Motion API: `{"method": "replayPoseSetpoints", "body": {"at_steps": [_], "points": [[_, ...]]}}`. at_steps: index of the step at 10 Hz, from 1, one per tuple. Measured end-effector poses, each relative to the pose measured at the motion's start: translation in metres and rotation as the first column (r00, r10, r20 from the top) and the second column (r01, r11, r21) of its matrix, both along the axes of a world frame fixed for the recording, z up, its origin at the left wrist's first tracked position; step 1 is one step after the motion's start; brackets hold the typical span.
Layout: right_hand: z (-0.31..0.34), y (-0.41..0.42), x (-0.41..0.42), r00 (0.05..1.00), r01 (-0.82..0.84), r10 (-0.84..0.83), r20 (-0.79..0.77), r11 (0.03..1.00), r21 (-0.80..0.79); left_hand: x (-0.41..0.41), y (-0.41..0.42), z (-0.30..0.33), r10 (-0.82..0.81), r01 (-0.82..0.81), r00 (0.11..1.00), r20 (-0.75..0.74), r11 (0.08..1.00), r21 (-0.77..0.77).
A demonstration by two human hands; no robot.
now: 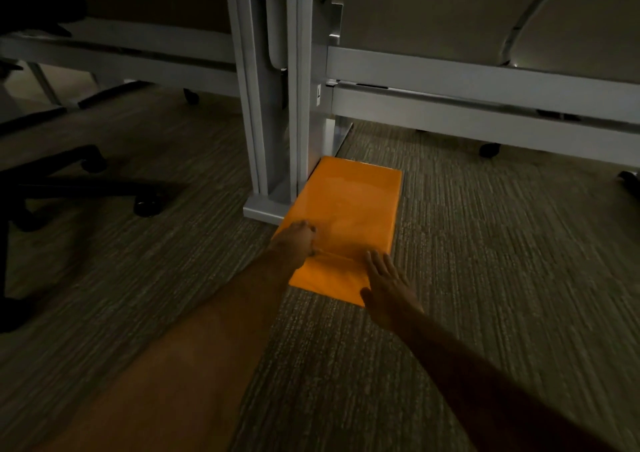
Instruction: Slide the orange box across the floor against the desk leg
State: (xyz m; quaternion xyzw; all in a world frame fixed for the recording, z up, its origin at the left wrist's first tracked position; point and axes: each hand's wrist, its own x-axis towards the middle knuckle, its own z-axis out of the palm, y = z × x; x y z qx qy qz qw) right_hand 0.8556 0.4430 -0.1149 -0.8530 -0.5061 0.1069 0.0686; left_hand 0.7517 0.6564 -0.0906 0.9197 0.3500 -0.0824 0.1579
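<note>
The orange box (349, 209) lies flat on the carpet in the middle of the view. Its left side touches the foot of the grey desk leg (298, 105). My left hand (294, 240) rests curled on the box's near left corner, fingers bent over the top edge. Flat against the box's near right face is my right hand (384, 282), fingers stretched and together. Neither hand wraps around the box. The near left edge of the box is hidden by my left hand.
A second grey desk leg (252, 105) stands just left of the first on a shared foot plate (263, 211). A black office chair base (83, 188) with castors sits on the left. Grey crossbars (485, 74) run right. Striped carpet (502, 261) surrounds the box.
</note>
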Motion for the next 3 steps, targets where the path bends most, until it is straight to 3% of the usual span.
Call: {"method": "replayPoseSetpoints", "body": {"at_steps": [1,2,3], "points": [[-0.002,-0.020,-0.012,0.999,-0.001,0.001,-0.032,1.000,-0.001,0.001,-0.025,0.002,0.046,-0.048,0.998,0.040,0.996,0.075],[0.010,-0.044,-0.015,0.984,0.070,-0.059,-0.170,0.996,0.054,-0.011,-0.034,0.002,0.091,-0.094,0.983,0.158,0.995,0.013],[0.021,-0.054,-0.015,0.987,0.071,-0.056,-0.149,0.993,0.096,-0.025,-0.032,0.014,0.014,-0.005,0.996,0.092,0.996,-0.093]]}}
